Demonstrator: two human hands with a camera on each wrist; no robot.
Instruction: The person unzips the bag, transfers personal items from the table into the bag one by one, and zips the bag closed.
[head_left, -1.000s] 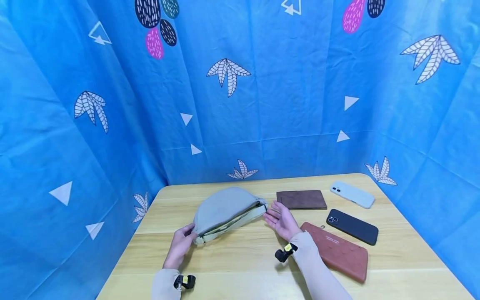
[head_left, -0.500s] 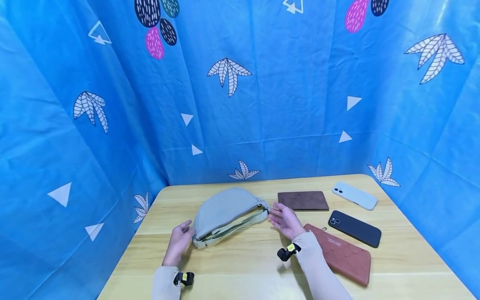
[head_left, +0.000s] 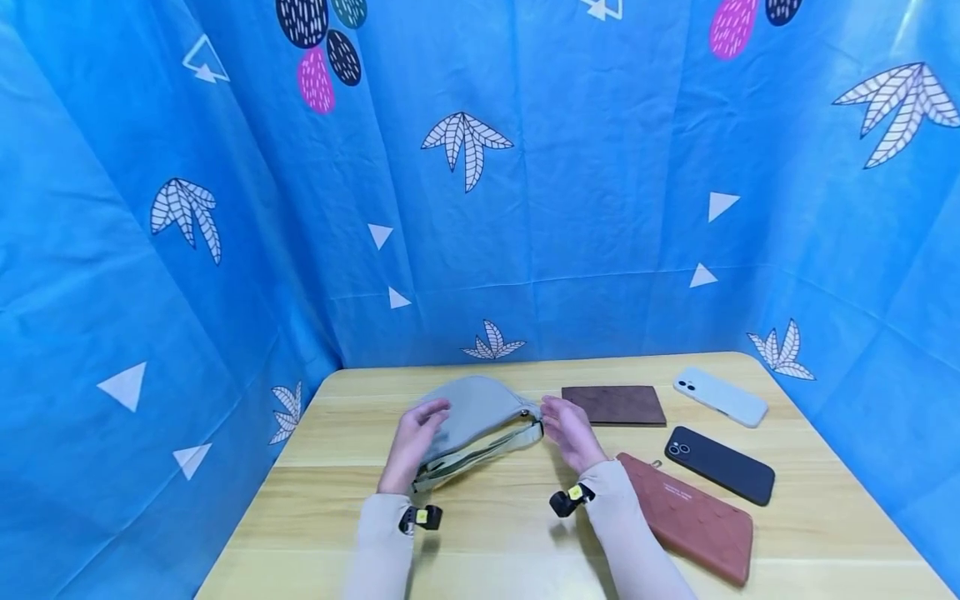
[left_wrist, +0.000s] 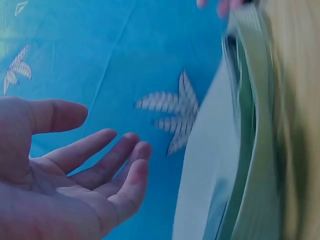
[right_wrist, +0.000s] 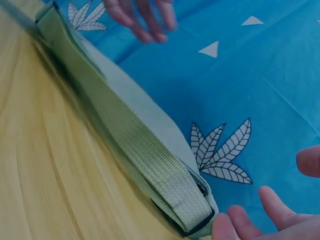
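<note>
Since one second ago, left hand [head_left: 414, 442] has moved from the near-left corner of the bag up over its left half; right hand [head_left: 570, 433] has turned from palm-up to fingers pointing at the bag's right end.

Grey-green waist bag [head_left: 480, 408] lies on the wooden table [head_left: 495, 533], left of centre, its webbing strap [head_left: 480, 454] running along the near edge. Its contents cannot be seen in any view.

To the right of the bag lie a brown wallet [head_left: 613, 405], a white phone [head_left: 720, 397] and a black phone [head_left: 718, 465], each camera side up, and a red-brown pouch [head_left: 690, 517] just beside the right forearm. All four rest apart from the bag and from one another. Blue patterned cloth [head_left: 525, 208] backs the table on three sides.

Left hand: fingers loosely spread and relaxed, holding nothing; the wrist view shows the open palm [left_wrist: 60, 190] just beside the bag's surface [left_wrist: 210, 180], contact uncertain. Right hand: fingers extended and slightly apart, fingertips [right_wrist: 272, 202] near the strap's end [right_wrist: 185, 210], gripping nothing; whether they touch cannot be told.
</note>
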